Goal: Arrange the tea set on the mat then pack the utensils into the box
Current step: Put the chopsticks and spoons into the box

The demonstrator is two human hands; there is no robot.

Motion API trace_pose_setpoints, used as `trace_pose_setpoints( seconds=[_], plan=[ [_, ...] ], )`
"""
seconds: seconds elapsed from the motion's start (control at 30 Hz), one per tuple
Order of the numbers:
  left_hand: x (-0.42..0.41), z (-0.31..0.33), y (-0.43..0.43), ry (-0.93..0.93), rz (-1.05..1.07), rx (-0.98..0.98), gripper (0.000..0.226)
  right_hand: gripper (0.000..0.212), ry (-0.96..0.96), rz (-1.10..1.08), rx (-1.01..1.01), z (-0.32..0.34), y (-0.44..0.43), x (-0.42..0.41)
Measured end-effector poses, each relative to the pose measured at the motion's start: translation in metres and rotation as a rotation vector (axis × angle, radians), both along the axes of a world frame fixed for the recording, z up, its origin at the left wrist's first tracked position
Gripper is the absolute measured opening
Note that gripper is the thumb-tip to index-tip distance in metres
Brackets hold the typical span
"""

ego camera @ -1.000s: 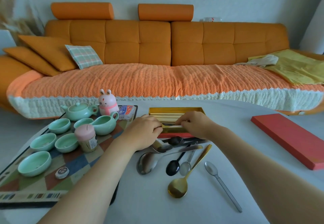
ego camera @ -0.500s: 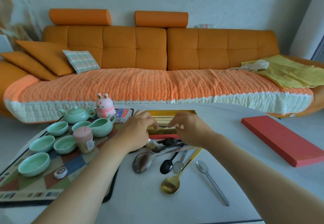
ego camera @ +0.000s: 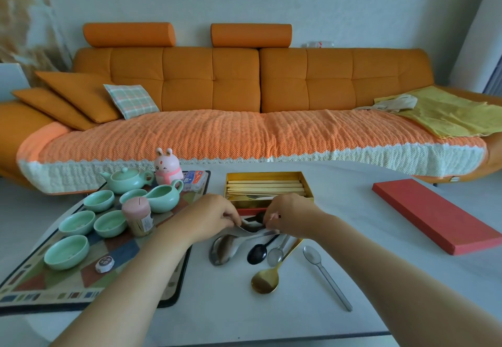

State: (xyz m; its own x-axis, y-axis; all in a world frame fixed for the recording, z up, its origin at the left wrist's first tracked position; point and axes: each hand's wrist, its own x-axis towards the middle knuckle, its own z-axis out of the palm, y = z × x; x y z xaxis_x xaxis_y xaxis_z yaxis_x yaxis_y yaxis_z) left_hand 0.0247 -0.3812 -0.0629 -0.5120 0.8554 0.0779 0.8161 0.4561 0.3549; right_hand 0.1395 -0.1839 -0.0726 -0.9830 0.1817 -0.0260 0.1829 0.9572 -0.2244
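Utensils [ego camera: 282,242] are partly packed: chopsticks [ego camera: 266,186] fill the far half of the box [ego camera: 306,185], and something metal shows in its near half, too hidden to name. Both hands work close together just in front of the box. The left hand [ego camera: 214,216] and right hand [ego camera: 292,214] each pinch an end of a steel spoon [ego camera: 252,228], held low over the table [ego camera: 244,319]. Five more lie loose just beyond the wrists: a big spoon [ego camera: 222,248], a black spoon [ego camera: 256,254], a small spoon [ego camera: 275,255], a gold spoon [ego camera: 264,282] and a long spoon [ego camera: 312,255]. The red lid [ego camera: 437,214] lies well apart to the right, off the box. On the left, the teapot [ego camera: 125,180], pitcher [ego camera: 163,197] and five cups [ego camera: 66,251] stand on the mat [ego camera: 122,248], with a jar [ego camera: 137,219] among them. By my reading the tea set is arranged and the packing is roughly midway, with six spoons and the lid left to go.
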Motion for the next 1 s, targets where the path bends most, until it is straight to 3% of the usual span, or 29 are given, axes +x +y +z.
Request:
trace_pose_setpoints(
  seconds=[0.27,0.5,0.63,0.73,0.9,1.0],
  plan=[
    [-0.012,-0.005,-0.003,-0.337,0.075,0.234,0.01,0.02,0.082,-0.068,-0.019,0.0,0.009,-0.003],
    [-0.019,-0.003,0.004,-0.728,0.3,0.69,0.013,0.026,0.227,-0.025,-0.22,0.009,0.008,0.001],
    [-0.019,0.001,0.015,-0.952,0.416,0.831,0.012,0.028,0.281,-0.047,-0.313,0.013,0.013,-0.007],
    [-0.021,0.001,0.025,-0.826,0.471,0.834,0.016,0.032,0.327,-0.105,-0.365,0.017,0.02,-0.014],
    [-0.025,-0.003,0.034,-0.207,0.388,0.563,0.035,0.038,0.292,-0.21,-0.416,0.012,0.034,-0.029],
    [-0.03,-0.01,0.042,-0.015,0.26,0.43,0.039,0.04,0.263,-0.268,-0.425,0.007,0.04,-0.041]
  ],
)
